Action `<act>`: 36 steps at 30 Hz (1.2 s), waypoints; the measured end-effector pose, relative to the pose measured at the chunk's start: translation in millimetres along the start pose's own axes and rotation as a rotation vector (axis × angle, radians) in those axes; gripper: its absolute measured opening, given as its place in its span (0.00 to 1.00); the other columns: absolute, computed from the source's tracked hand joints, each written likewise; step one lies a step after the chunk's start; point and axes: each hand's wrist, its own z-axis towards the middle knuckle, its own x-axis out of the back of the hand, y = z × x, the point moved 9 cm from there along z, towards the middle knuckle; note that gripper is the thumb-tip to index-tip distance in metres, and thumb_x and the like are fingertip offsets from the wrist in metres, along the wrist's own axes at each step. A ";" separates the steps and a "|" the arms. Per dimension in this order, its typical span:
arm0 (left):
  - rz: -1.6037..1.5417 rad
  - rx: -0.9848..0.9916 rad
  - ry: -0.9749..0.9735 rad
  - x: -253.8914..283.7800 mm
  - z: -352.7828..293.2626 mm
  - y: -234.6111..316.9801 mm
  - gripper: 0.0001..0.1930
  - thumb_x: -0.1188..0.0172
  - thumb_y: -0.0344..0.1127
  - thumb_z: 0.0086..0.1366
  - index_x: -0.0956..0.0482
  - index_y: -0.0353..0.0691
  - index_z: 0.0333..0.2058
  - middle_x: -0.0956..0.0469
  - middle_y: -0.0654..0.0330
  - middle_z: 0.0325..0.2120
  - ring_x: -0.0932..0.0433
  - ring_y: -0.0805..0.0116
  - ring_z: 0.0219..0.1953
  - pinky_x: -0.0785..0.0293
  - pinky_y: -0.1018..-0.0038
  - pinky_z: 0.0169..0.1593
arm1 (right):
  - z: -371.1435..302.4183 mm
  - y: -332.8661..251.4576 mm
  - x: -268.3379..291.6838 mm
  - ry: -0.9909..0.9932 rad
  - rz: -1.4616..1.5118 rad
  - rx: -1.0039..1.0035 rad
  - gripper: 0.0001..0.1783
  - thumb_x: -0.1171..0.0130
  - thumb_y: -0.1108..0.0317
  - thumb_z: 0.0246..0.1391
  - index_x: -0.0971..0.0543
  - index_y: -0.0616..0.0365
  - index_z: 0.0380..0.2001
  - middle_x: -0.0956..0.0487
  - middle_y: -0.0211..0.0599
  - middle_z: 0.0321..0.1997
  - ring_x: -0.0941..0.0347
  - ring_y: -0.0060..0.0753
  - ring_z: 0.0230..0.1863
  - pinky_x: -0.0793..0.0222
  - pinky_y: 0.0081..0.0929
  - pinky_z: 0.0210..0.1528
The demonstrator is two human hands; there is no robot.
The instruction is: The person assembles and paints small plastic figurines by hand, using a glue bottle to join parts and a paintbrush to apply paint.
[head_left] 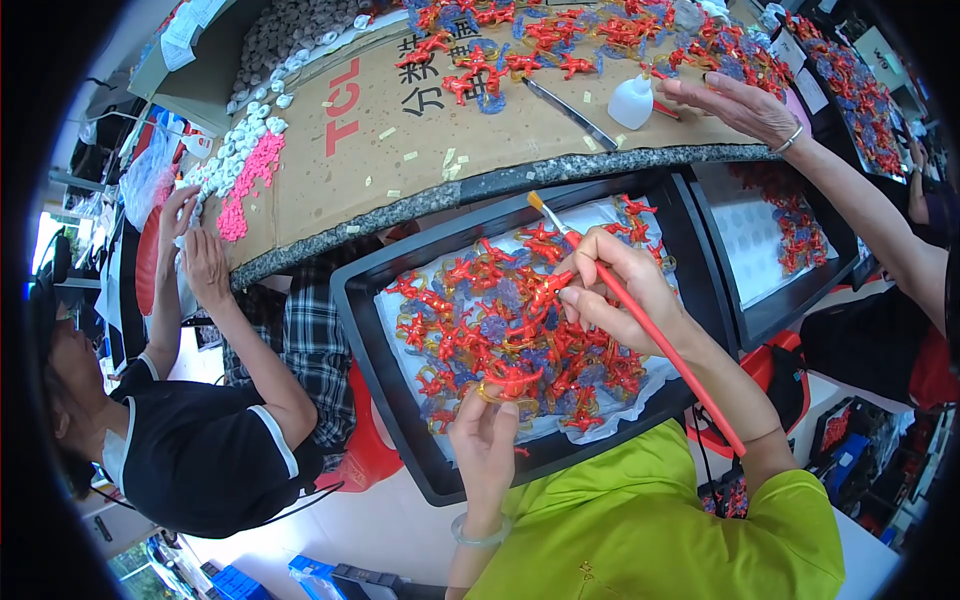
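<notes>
In my left hand (485, 435), closed at the fingertips, is a small red plastic figure (512, 382) with a clear yellow part. It is held over the near side of a black tray (400, 440). My right hand (628, 295) grips a paintbrush (680, 370) with a long red handle, its tan bristles pointing up and away. Right at those fingertips is another red figure (548, 290); I cannot tell whether they pinch it or it lies just beneath. A heap of red figures (490, 335) with clear yellow and bluish parts lies on white lining in the tray.
Beyond the tray is a cardboard-covered table (370, 180) with tweezers (570, 112), a white squeeze bottle (631, 102) and more red figures. A co-worker at left handles small white pieces near pink ones (250, 185). Another person's hand (740, 108) reaches in from the right, above a second tray (745, 270).
</notes>
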 end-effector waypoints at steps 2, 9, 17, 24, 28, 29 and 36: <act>-0.007 0.006 0.002 0.4 -0.1 -0.4 0.09 0.46 0.24 0.63 0.25 0.30 0.42 0.30 0.66 0.36 0.31 0.81 0.36 0.35 0.83 0.39 | 0.5 -0.3 0.0 -0.005 -0.006 -0.006 0.11 0.44 0.78 0.52 0.37 0.58 0.27 0.29 0.28 0.15 0.31 0.14 0.19 0.39 0.18 0.21; -0.017 0.006 0.014 0.4 1.4 1.5 0.07 0.47 0.24 0.63 0.26 0.31 0.40 0.31 0.67 0.33 0.34 0.83 0.32 0.38 0.84 0.33 | 1.3 2.8 -3.0 -0.015 0.045 -0.043 0.10 0.46 0.78 0.52 0.37 0.59 0.27 0.28 0.30 0.17 0.26 0.17 0.22 0.35 0.18 0.23; -0.009 -0.033 0.014 -1.4 2.2 5.0 0.06 0.47 0.25 0.64 0.26 0.32 0.39 0.31 0.68 0.31 0.34 0.84 0.28 0.39 0.85 0.30 | -0.6 -0.3 1.0 -0.028 0.049 -0.053 0.09 0.47 0.78 0.52 0.37 0.59 0.28 0.26 0.32 0.21 0.25 0.18 0.25 0.32 0.19 0.25; -0.038 0.009 0.053 5.0 -0.6 -0.8 0.07 0.48 0.26 0.64 0.26 0.34 0.40 0.26 0.67 0.30 0.31 0.84 0.27 0.33 0.85 0.29 | -30.1 -38.7 53.3 0.306 0.039 0.242 0.10 0.47 0.81 0.51 0.37 0.59 0.27 0.25 0.36 0.29 0.25 0.21 0.28 0.28 0.21 0.30; 0.008 -0.034 0.065 4.3 -0.4 2.1 0.08 0.49 0.27 0.64 0.24 0.31 0.39 0.22 0.62 0.33 0.27 0.79 0.32 0.31 0.82 0.37 | -36.5 -55.9 133.9 0.682 -0.196 0.355 0.09 0.48 0.82 0.53 0.37 0.61 0.26 0.26 0.37 0.28 0.25 0.21 0.29 0.28 0.19 0.30; 0.008 -0.035 0.062 2.6 -0.1 1.4 0.08 0.49 0.27 0.64 0.24 0.31 0.39 0.22 0.62 0.33 0.27 0.79 0.32 0.31 0.82 0.37 | -34.4 -54.5 152.3 0.750 -0.418 0.339 0.09 0.47 0.82 0.53 0.36 0.61 0.26 0.27 0.36 0.26 0.26 0.22 0.27 0.29 0.19 0.28; 0.010 -0.030 0.002 -13.7 -2.1 11.0 0.07 0.49 0.27 0.64 0.25 0.33 0.39 0.27 0.67 0.30 0.33 0.83 0.29 0.37 0.84 0.33 | 33.1 -37.4 195.0 0.686 -0.983 0.483 0.12 0.41 0.79 0.52 0.36 0.62 0.25 0.26 0.41 0.24 0.22 0.33 0.28 0.28 0.24 0.28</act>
